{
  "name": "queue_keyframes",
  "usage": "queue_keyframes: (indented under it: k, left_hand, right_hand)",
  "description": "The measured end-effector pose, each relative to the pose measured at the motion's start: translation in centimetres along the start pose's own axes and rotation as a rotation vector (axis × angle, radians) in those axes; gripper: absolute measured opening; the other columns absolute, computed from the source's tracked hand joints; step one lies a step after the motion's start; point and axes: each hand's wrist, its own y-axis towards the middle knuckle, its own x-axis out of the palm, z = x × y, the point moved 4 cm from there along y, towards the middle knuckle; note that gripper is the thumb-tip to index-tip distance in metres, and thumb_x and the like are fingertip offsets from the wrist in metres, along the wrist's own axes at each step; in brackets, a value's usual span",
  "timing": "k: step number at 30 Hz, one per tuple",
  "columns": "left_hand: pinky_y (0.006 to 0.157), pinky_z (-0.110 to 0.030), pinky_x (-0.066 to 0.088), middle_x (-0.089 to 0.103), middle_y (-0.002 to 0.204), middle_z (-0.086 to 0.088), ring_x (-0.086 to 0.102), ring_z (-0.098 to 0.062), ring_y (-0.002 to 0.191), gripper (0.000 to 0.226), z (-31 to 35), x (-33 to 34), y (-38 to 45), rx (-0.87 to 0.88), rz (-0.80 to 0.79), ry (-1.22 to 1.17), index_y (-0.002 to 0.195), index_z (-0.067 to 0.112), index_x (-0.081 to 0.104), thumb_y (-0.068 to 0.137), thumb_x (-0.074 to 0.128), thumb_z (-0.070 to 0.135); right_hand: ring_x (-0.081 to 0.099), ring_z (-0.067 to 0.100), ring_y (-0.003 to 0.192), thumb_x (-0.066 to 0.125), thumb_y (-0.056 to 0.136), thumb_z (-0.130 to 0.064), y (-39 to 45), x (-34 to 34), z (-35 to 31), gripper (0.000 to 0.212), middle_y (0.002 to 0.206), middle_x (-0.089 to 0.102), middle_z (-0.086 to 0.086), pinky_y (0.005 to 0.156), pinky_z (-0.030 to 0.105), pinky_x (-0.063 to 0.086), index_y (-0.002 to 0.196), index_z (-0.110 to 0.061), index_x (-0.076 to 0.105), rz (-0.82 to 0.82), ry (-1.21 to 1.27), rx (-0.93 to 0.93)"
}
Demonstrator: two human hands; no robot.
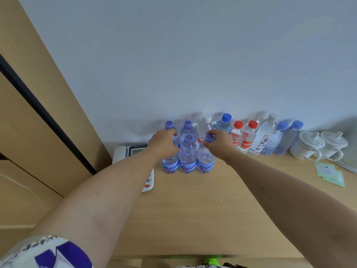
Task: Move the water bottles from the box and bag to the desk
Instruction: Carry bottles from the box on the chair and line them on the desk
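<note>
Three purple-capped water bottles stand in a front row on the wooden desk [193,209]. My left hand [164,143] grips the neck of the left bottle [170,164]. My right hand [220,141] pinches the neck of the right bottle [205,161] just under its cap. The middle bottle [187,157] stands free between them. Behind, two more purple-capped bottles [187,127] stand by the wall, followed to the right by a row of bottles with white, blue and red caps [248,138]. The box and bag are out of view.
A white desk telephone [123,151] lies left of the bottles, partly under my left arm. Two white lidded cups [309,146] stand at the right end of the row, with green paper packets [330,174] in front of them. A wooden cabinet [38,122] rises at left.
</note>
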Motion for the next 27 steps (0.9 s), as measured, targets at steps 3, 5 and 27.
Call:
queue_keyframes:
  k: [3,5,27]
  left_hand:
    - [0.082,-0.032,0.047,0.059,0.12,-0.003,0.057,-0.029,0.109,0.044,1.0,-1.4,0.0,0.017,0.051,-0.002,0.123,0.026,0.059,0.079,0.064,0.027]
    - [0.088,-0.036,0.049,0.057,0.124,-0.005,0.055,-0.03,0.114,0.05,1.9,-2.4,0.1,0.053,0.088,-0.022,0.129,0.022,0.057,0.08,0.064,0.028]
    - [0.107,-0.04,0.039,0.044,0.147,-0.006,0.038,-0.027,0.136,0.06,41.7,8.8,-9.2,0.79,-0.06,0.091,0.14,0.024,0.05,0.084,0.066,0.038]
  right_hand:
    - [0.058,0.027,0.113,0.074,0.083,-0.026,-0.3,-0.6,-0.1,0.062,0.128,0.06,0.01,0.093,0.039,0.051,0.139,-0.013,0.051,-0.026,-0.042,0.006]
    - [0.055,0.028,0.119,0.074,0.084,-0.031,-0.7,-1.4,-0.4,0.067,0.133,0.058,0.009,0.096,0.038,0.048,0.143,-0.016,0.046,0.019,-0.095,-0.014]
    - [0.036,0.031,0.131,0.07,0.079,-0.054,-23.7,-27.6,21.9,0.075,0.142,0.046,0.005,0.105,0.044,0.037,0.144,-0.03,0.04,0.491,-0.349,0.429]
